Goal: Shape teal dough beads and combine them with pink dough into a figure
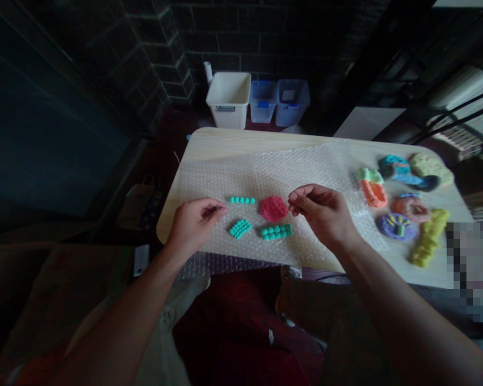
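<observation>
A flattened red lump of modelling clay (273,208) lies on bubble wrap between my hands. My left hand (196,224) hovers to the left of the clay pieces, thumb and fingertips pinched; what they hold, if anything, is too small to make out. Just right of the red lump, my right hand (320,213) is also closed in a pinch, its fingertips hiding any content. Near my left fingertips lie a single row of green clay balls (242,200) and a slanted block of green balls (240,229). A double row of green balls (276,232) sits below the red lump.
Bubble wrap (221,174) covers much of the wooden table (215,140). At the right stand coloured clay models: an orange and green one (373,192), a purple disc (396,227), a yellow strip (430,238). Beyond the table are a white bin (228,96) and blue-tinted boxes (292,102).
</observation>
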Demonstrator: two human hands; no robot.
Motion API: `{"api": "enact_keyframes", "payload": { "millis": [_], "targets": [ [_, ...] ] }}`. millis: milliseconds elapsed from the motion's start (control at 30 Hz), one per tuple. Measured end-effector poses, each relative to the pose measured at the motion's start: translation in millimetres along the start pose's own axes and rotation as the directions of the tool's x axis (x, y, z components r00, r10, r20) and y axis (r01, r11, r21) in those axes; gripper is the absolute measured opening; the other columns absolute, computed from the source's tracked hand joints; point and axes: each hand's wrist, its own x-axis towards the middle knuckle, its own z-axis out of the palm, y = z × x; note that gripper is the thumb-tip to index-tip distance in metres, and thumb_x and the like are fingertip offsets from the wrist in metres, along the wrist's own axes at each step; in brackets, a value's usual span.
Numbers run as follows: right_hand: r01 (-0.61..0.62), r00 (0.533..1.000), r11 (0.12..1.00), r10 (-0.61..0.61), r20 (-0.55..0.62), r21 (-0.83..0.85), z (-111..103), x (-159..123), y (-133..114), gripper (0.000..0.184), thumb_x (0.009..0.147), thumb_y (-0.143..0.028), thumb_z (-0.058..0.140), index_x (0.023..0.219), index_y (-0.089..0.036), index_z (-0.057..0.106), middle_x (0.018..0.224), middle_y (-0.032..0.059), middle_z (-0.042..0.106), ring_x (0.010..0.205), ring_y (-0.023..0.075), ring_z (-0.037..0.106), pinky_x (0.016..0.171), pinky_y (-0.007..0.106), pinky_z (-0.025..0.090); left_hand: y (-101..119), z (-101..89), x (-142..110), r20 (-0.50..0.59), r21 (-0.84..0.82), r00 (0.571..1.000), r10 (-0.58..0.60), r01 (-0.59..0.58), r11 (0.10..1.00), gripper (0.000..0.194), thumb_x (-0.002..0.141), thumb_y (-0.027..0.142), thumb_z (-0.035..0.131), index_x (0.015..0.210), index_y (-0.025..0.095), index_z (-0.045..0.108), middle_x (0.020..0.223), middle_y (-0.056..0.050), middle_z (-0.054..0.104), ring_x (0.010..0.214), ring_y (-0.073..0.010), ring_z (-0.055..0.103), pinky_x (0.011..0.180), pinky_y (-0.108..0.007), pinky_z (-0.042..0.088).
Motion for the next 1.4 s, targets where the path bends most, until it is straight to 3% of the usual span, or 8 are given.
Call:
{"api": "enact_keyframes", "payload": {
  "millis": [233,467,667,767,900,1067,1200,1400],
  "targets": [
    [-0.097,0.995,0.980,0.096,0.015,0.175,-4,4,-5,0.016,0.074,-0.025,0.095,0.083,-0.019,0.084,0.079,0.0034,0.076,0.071,0.0130,0.065,0.068,0.026,0.055,2,5.2,-1,0.045,-0.094,0.999,-0.001,0.005,0.996,0.026,0.089,0.030,0.075,0.110,0.016,0.080,0.100,-0.011,0.085,0.082,-0.0239,0.081,0.076,-0.035,0.064],
    [-0.101,0.993,0.981,0.090,0.075,0.167,5,-1,-9,0.023,0.078,-0.034,0.095,0.089,-0.017,0.085,0.075,0.0033,0.074,0.064,0.0117,0.062,0.059,0.025,0.050,11,3.3,-2,0.029,0.046,0.999,-0.020,0.019,0.999,0.028,0.097,0.033,0.064,0.113,0.015,0.080,0.093,-0.011,0.085,0.077,-0.0237,0.081,0.074,-0.036,0.063],
    [-0.071,0.997,0.994,0.073,-0.018,0.083,1,-1,-8,0.033,0.064,-0.039,0.104,0.066,-0.019,0.078,0.061,0.0013,0.072,0.048,0.0091,0.054,0.044,0.025,0.038,19,-0.7,-5,0.026,0.238,0.998,0.049,-0.054,0.970,0.021,0.096,0.036,0.070,0.100,0.019,0.082,0.094,-0.008,0.085,0.083,-0.0248,0.079,0.074,-0.034,0.058],
    [-0.071,0.997,0.993,0.074,-0.025,0.093,0,0,-5,0.033,0.060,-0.038,0.106,0.064,-0.020,0.079,0.060,0.0012,0.073,0.049,0.0102,0.058,0.046,0.025,0.042,19,-0.5,-6,0.061,0.314,0.996,0.068,-0.084,0.946,0.018,0.097,0.033,0.069,0.097,0.020,0.081,0.090,-0.006,0.083,0.080,-0.0240,0.077,0.072,-0.034,0.055],
    [-0.099,0.995,0.986,0.096,0.028,0.136,1,0,-1,0.033,0.061,-0.040,0.106,0.081,-0.020,0.088,0.072,0.0041,0.080,0.062,0.0129,0.068,0.063,0.028,0.056,14,0.5,-4,0.081,0.412,0.984,0.160,-0.180,0.893,0.015,0.098,0.028,0.069,0.098,0.019,0.081,0.095,-0.008,0.079,0.086,-0.0247,0.074,0.074,-0.035,0.054],
    [-0.108,0.994,0.987,0.104,0.041,0.121,2,-2,3,0.036,0.057,-0.037,0.107,0.086,-0.024,0.090,0.081,0.0038,0.084,0.071,0.0153,0.071,0.076,0.034,0.060,9,1.9,-3,0.099,0.413,0.981,0.166,-0.193,0.890,0.022,0.094,0.019,0.068,0.112,0.020,0.080,0.105,-0.009,0.075,0.084,-0.0225,0.072,0.073,-0.034,0.056],
    [-0.095,0.995,0.985,0.092,0.028,0.147,2,-2,4,0.034,0.053,-0.030,0.108,0.079,-0.025,0.089,0.081,0.0032,0.084,0.072,0.0179,0.073,0.075,0.037,0.061,16,1.2,-9,0.075,0.438,0.975,0.210,-0.221,0.871,0.020,0.096,0.021,0.068,0.113,0.021,0.078,0.105,-0.008,0.072,0.084,-0.0217,0.070,0.073,-0.033,0.056],
    [-0.138,0.988,0.979,0.126,0.084,0.151,4,-2,0,0.030,0.056,-0.035,0.108,0.073,-0.022,0.087,0.066,0.0019,0.078,0.058,0.0134,0.066,0.060,0.030,0.056,31,8.9,-22,0.139,0.457,0.965,0.222,-0.261,0.850,0.005,0.093,0.024,0.076,0.094,0.020,0.073,0.097,-0.006,0.071,0.093,-0.0258,0.071,0.084,-0.039,0.056]
  ]
}}
